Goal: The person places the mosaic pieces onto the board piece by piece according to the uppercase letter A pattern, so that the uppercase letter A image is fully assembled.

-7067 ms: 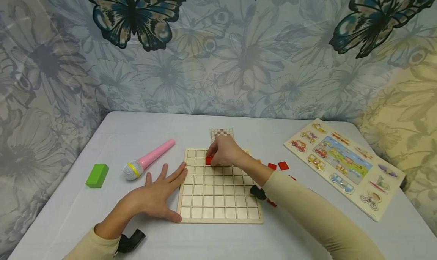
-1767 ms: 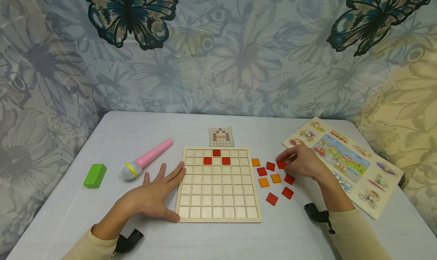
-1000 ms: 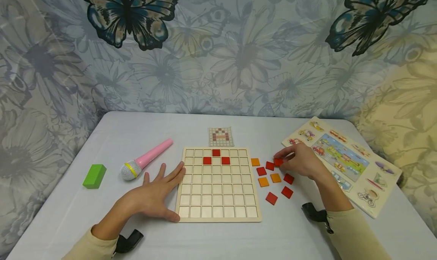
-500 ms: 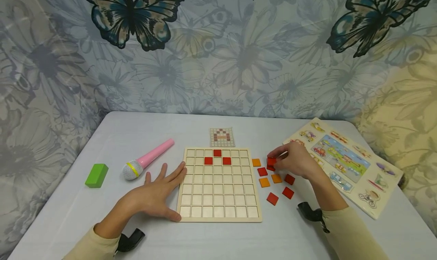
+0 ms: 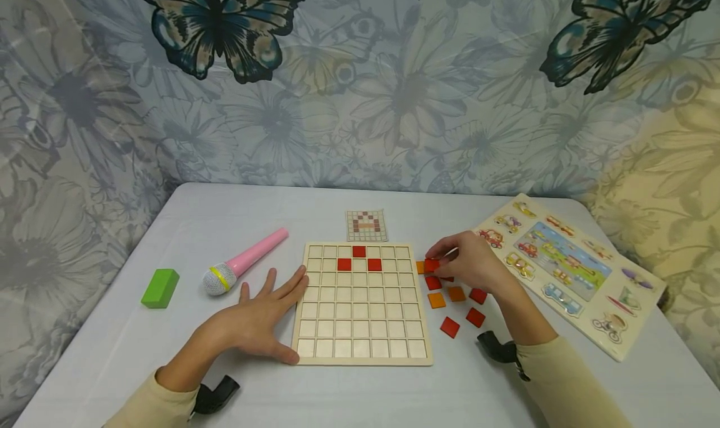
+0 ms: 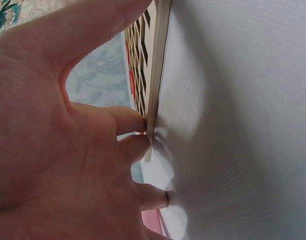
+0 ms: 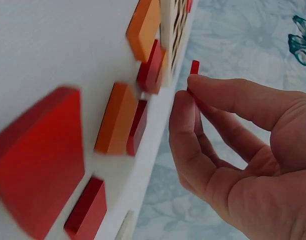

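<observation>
My right hand [image 5: 469, 262] pinches a red square tile [image 5: 431, 265] between thumb and fingertips. In the right wrist view that tile [image 7: 194, 67] is seen edge-on, lifted off the table. My left hand [image 5: 255, 322] lies spread at the left edge of a wooden grid board [image 5: 362, 361], its thumb and fingertips touching the frame. Three red tiles sit in the board's upper cells, one in the top row [image 5: 359, 252] and two in the row below. Under and around my right hand lie several loose red tiles [image 5: 449, 327] and orange tiles [image 5: 436, 300].
Behind the board lies a small pattern card [image 5: 366, 225]. A pink toy microphone [image 5: 247, 260] and a green block [image 5: 160, 288] are at the left. On the right lies a picture puzzle board [image 5: 568, 272]. A patterned cloth hangs behind the white table.
Two more red tiles now sit on the board than at first. Since then my right hand has picked up another red tile and carried it leftward. My left hand stays in place.
</observation>
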`<state>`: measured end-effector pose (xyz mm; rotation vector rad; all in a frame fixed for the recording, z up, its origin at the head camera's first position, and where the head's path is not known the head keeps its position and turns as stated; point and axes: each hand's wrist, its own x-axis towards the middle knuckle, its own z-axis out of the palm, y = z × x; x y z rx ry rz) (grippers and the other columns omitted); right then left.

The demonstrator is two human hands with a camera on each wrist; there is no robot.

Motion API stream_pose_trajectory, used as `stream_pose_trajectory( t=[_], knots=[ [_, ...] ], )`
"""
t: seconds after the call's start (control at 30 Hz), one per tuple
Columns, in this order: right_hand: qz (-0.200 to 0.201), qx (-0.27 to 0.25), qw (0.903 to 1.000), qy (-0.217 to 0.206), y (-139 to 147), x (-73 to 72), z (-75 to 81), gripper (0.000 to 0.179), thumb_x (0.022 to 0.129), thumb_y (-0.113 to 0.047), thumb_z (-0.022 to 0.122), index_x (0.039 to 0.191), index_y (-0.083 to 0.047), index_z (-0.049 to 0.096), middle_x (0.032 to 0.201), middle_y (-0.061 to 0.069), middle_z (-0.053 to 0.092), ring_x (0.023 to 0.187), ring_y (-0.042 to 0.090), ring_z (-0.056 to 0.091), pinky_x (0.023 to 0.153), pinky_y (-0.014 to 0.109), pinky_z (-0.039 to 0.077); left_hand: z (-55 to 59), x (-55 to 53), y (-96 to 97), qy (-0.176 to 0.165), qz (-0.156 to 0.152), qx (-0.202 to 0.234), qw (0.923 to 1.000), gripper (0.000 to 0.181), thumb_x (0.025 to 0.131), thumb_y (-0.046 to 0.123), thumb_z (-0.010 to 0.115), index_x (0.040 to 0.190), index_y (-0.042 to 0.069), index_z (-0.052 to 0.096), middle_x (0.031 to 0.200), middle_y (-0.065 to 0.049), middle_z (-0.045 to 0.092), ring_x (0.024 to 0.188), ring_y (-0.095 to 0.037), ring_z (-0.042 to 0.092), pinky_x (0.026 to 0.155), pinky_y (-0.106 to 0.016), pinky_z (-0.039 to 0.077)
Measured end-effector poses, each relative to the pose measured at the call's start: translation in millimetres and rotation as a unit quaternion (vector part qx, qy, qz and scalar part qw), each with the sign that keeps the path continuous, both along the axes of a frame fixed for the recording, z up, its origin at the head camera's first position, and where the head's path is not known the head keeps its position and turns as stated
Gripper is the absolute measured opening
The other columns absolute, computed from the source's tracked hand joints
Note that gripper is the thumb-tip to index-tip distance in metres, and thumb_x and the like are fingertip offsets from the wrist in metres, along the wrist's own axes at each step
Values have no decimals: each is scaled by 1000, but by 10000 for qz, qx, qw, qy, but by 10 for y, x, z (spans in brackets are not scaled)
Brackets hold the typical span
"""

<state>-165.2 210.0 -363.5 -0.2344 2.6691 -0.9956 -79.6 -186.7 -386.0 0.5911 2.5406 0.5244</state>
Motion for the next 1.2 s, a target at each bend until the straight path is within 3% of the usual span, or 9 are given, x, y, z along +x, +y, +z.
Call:
stream_pose_trajectory(
  t=[0.53,0.97,1.2],
  knots=[
    [148,41,9999,-57,-301,-15,-36,23,81,-2,83,103,-8,81,93,7,74,82,21,64,67,30,56,0,5,-5,39,-46,7,10000,133,71,60,89,169,15,12,178,2,-3,157,-56,-3,103,-92,1],
    [646,-11,9979,58,-492,-16,-77,20,77,2,83,94,-8,80,82,4,71,74,18,62,61,30,53,-5,1,-4,42,-43,69,10000,136,68,62,90,169,14,12,178,0,-3,156,-57,-4,103,-92,0],
    [831,192,9962,151,-590,-9,-69,21,74,3,81,92,-8,81,82,3,72,73,16,61,67,29,53,-11,-2,-2,42,-46,69,10000,136,68,61,90,169,14,12,178,0,-2,156,-57,-4,103,-92,1]
  ],
)
